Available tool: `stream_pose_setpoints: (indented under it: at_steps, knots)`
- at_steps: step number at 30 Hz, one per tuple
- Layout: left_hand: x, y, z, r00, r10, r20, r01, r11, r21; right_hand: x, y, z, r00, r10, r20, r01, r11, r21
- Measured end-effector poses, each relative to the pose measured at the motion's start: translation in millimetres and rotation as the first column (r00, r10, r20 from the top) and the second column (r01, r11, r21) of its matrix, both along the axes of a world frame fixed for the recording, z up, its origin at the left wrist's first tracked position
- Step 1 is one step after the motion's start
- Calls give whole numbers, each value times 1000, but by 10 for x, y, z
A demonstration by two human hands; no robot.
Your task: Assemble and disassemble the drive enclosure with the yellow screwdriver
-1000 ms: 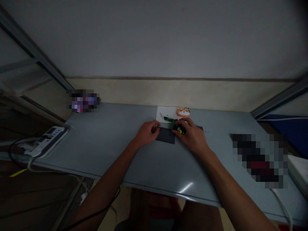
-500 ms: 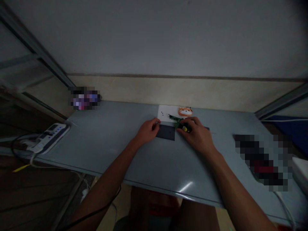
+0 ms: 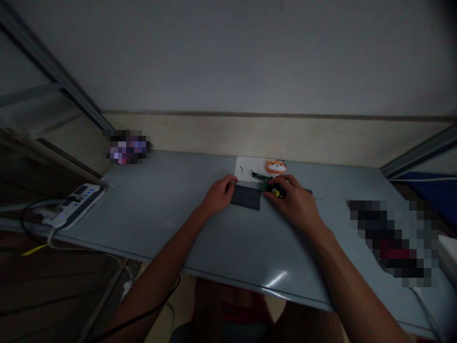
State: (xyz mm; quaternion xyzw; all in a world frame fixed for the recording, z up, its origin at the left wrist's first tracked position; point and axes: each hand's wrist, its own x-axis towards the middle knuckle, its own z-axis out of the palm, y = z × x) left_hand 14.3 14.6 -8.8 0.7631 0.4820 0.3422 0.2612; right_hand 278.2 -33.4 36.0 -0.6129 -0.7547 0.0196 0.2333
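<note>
My left hand (image 3: 219, 194) is closed in a pinch at the left end of a dark flat panel (image 3: 245, 197); whatever its fingertips hold is too small to make out. My right hand (image 3: 298, 200) is wrapped round a black part with a yellow round piece (image 3: 277, 193), just right of the panel. From under its fingertips a green circuit board (image 3: 261, 176) sticks out to the left, over a white sheet (image 3: 245, 163). Whether board and black part are joined is hidden by the fingers. Several tiny dark screw-like bits (image 3: 242, 169) lie on the sheet.
An orange and white animal-face case (image 3: 276, 166) sits at the sheet's right side, by the wall. On the grey table (image 3: 160, 200), a power strip (image 3: 76, 205) with cables lies at the left edge. Blurred-out items lie at the back left and at the right.
The whole view has shifted slightly. Both hands keep nearly the same place and grip; the small bit at my left fingertips shows less than before.
</note>
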Motion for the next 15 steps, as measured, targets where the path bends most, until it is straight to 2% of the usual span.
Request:
stream_pose_setpoints:
  at_steps: [15]
  knots:
    - [19,-12,32,1000,17,-9,-18,1000,-17,14,-10,11,1000,6,-4,-6,1000,-17]
